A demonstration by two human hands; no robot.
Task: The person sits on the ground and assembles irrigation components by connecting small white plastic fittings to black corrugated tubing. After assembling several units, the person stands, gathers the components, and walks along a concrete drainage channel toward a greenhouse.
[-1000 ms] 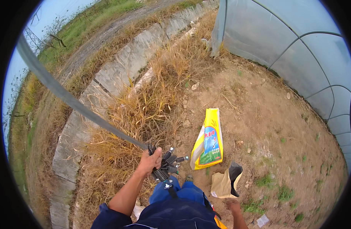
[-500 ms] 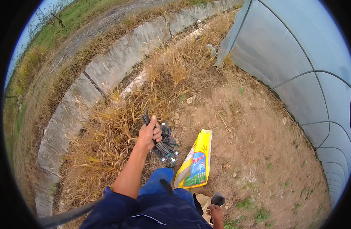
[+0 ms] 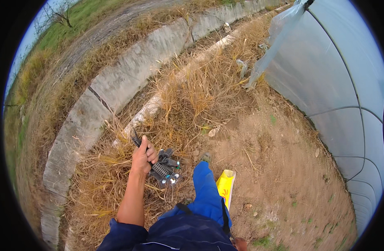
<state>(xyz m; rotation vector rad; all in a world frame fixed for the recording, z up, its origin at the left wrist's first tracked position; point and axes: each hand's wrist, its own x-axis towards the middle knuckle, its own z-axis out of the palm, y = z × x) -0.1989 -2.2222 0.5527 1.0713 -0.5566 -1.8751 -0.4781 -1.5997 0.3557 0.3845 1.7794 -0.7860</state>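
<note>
My left hand (image 3: 145, 158) is closed round a thin black shaft, thumb laid along it. From the fist hangs a bundle of black ribbed pieces (image 3: 163, 168) with small white and green ends; their exact kind is unclear. Dry grass lies behind and below the bundle. Of my right hand (image 3: 241, 244) only a small part shows at the lower edge, its fingers hidden by the frame's rim and my clothing. A yellow printed sack (image 3: 228, 182) lies on the soil beside my blue trouser leg (image 3: 203, 184), which covers much of it.
Dry, tangled grass (image 3: 192, 96) covers the ground ahead and to the left. Beyond it runs a low concrete channel wall (image 3: 129, 75). A plastic-covered tunnel (image 3: 325, 79) with curved dark ribs rises on the right, its loose sheet edge nearest the grass. Bare brown soil lies between.
My left hand and the bundle have moved left. One leg has stepped forward, partly covering the yellow sack. My right hand and the dark-ended tan thing by it have mostly left the view.
</note>
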